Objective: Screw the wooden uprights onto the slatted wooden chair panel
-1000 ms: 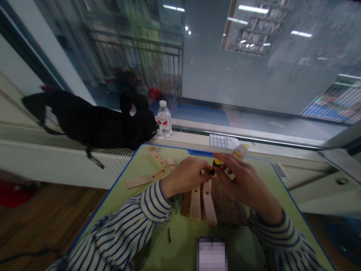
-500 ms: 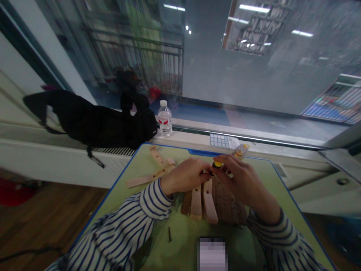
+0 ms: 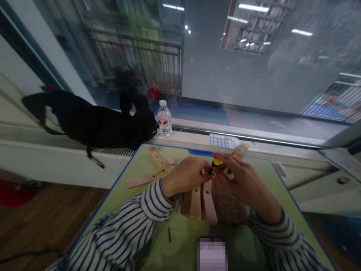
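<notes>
My right hand [image 3: 242, 180] grips a small screwdriver with a yellow and black handle [image 3: 216, 163], held upright over a wooden assembly [image 3: 210, 203] of pale slats and a dark perforated board. My left hand [image 3: 186, 175] is closed on the top ends of the slats, right beside the screwdriver. Both sleeves are striped blue and white. A loose dark screw [image 3: 169, 234] lies on the green table [image 3: 135, 210] below my left wrist.
Two loose wooden strips [image 3: 149, 177] lie at the table's far left. A small clear bag of parts [image 3: 240, 151] lies at the far edge. On the sill behind stand a water bottle [image 3: 164, 119], a black bag [image 3: 96, 124] and a gridded card [image 3: 220, 140].
My right hand's fingers have shifted round the screwdriver handle, closing over it and then opening back a little. My left hand and the wooden pieces have stayed in place.
</notes>
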The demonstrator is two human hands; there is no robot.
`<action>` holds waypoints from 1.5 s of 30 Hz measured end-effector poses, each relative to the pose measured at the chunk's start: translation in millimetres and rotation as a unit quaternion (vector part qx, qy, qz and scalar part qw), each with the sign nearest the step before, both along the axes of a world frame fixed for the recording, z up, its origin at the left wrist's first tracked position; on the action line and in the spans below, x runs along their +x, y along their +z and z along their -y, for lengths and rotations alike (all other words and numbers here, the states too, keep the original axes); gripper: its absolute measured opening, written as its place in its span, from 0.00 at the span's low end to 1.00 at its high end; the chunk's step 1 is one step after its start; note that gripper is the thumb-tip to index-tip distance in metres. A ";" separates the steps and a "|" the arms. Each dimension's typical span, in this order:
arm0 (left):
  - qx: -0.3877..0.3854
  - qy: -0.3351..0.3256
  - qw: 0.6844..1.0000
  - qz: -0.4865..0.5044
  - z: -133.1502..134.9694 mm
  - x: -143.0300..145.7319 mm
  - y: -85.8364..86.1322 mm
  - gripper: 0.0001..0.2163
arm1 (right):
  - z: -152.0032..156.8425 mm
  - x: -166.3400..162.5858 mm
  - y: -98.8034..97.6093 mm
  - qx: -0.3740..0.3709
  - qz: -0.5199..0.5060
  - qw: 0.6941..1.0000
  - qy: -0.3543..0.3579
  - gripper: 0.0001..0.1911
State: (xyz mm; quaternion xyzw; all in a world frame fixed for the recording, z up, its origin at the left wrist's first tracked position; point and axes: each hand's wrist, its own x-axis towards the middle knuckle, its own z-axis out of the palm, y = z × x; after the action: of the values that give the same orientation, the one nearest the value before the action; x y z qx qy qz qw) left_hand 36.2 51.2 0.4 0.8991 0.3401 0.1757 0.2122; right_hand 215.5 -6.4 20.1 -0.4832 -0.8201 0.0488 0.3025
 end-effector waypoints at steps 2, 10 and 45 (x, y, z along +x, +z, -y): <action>-0.004 -0.006 1.000 0.004 0.3 -0.1 0.3 0.07 | 0.1 0.7 -0.6 0.005 -0.002 1.000 0.010 0.16; -0.022 -0.035 0.999 0.025 0.6 -0.3 -1.1 0.06 | -0.9 2.1 -1.4 0.003 0.021 0.999 -0.028 0.12; -0.047 -0.052 0.997 0.014 -1.1 -2.5 4.4 0.07 | -1.2 -1.0 -3.0 0.008 0.044 0.999 -0.020 0.12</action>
State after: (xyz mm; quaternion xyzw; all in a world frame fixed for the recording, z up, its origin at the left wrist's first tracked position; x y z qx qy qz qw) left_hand 33.7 52.3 4.7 0.9022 0.2973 0.1609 0.2679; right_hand 214.5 -5.2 17.1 -0.4983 -0.8235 0.0145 0.2708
